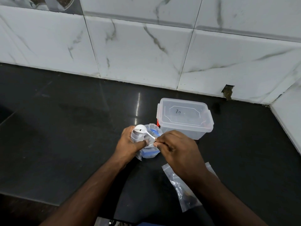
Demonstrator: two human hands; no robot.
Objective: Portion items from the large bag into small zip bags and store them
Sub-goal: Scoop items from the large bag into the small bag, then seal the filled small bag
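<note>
Dark counter (65, 128) | left hand (128, 142) grips small zip bag (137, 138) | right hand (177, 147) pinches spoon (143, 130)

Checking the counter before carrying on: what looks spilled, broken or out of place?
No spill shows on the counter. The only damage is a chipped hole in the wall tile behind the plastic box, at the counter's back edge.

We can make out very little writing here. On the bottom of the clear rectangular plastic storage box with red clips (184, 119), seen through its open top, we see a small dark handwritten mark that looks like "71" or "7i"; we cannot tell which. Just left of that box, the crumpled clear plastic bag with blue print (153, 130) carries a patch of fine white lettering near its top edge, too small for us to read.
</note>
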